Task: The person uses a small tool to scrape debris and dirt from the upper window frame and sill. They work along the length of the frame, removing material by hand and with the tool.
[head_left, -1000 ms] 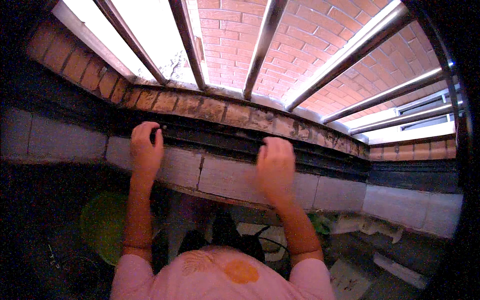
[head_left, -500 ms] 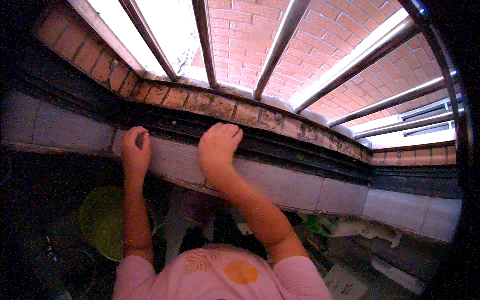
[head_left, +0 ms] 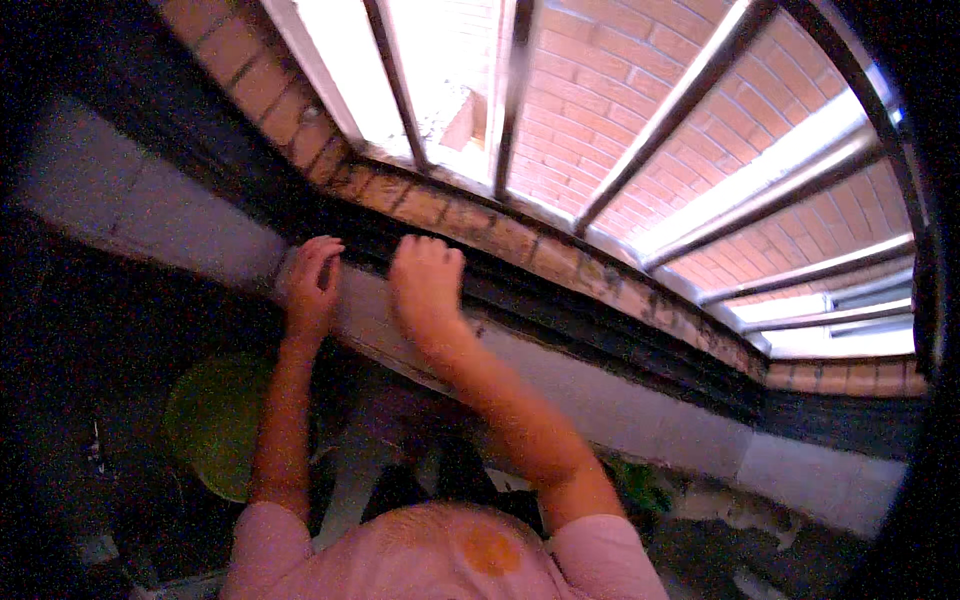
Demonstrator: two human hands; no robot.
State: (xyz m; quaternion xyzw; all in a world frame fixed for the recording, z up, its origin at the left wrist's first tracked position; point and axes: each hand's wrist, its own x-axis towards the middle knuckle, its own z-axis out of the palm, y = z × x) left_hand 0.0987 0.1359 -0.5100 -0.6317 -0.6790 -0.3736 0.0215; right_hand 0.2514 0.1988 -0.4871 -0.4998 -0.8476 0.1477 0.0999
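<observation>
My right hand [head_left: 428, 290] is at the dark window track [head_left: 590, 335], its back turned up and its fingers curled in. What those fingers hold, if anything, is hidden. A short way to its left, my left hand [head_left: 314, 287] hovers over or rests on the grey tiled ledge [head_left: 620, 405]; I cannot tell which. Its fingers are bent but apart from the thumb, with a dark gap between and nothing seen in it. Beyond the track runs a weathered brick sill [head_left: 480, 232].
Metal bars [head_left: 690, 110] stand across the window past the sill, with a brick wall [head_left: 600, 90] outside. Below the ledge, a yellow-green round basin [head_left: 215, 425] sits in shadow at the left. Something green [head_left: 638, 485] lies low at the right.
The view has tilted, so the window and ledge slant more. My left hand has come closer to my right, and its thumb and fingers have parted. My right hand stays curled.
</observation>
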